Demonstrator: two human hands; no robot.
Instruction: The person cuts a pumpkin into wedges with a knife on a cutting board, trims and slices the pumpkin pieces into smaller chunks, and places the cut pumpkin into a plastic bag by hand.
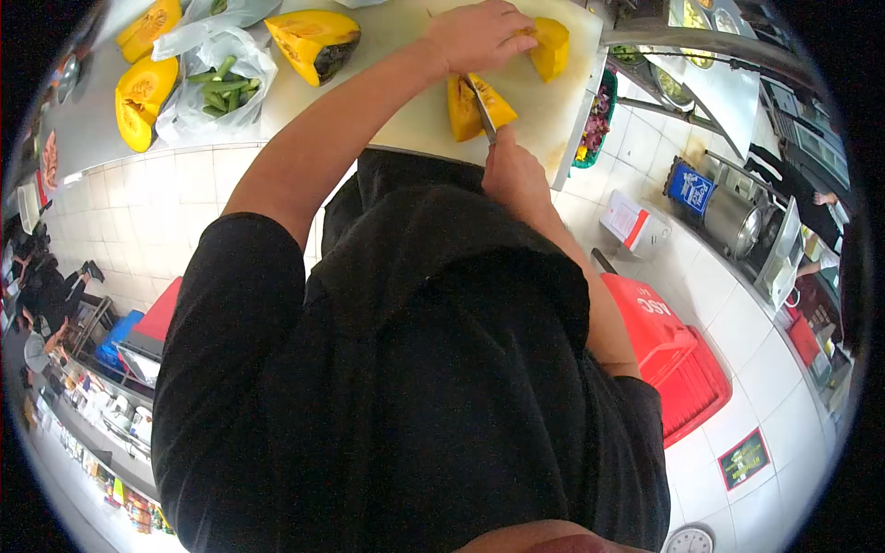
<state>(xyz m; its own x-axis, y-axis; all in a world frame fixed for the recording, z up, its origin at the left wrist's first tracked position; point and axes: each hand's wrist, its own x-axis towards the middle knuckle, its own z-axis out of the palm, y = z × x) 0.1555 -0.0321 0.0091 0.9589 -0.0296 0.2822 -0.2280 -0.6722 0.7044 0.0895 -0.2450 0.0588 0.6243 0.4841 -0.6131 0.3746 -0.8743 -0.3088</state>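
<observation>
White floor tiles spread through a busy kitchen, with other people well apart, at both sides. A person in a black top stands up against a worktop, and red plastic crates sit on the floor to the person's right. Over the worktop lies a pale cutting board, reaching almost to its right end.

A big pumpkin wedge, orange flesh showing and dark rind at one side, rests toward the board's left. Farther left, two more pumpkin pieces lie beyond an open plastic bag holding green vegetables. Just off the board's right edge, lower down, is a green basket with purple leaves.

Now the hands. The left hand reaches across above the cut pumpkin, its fingers extended toward a yellow pumpkin chunk on its right; I can't tell whether that grip is pinching anything. The right hand is closed firmly round the handle of a knife. Its blade slants away from that grip, up across the cut pumpkin, with yellow flesh on both sides. So the cut pumpkin sits just ahead of the right grip and close below the left.
</observation>
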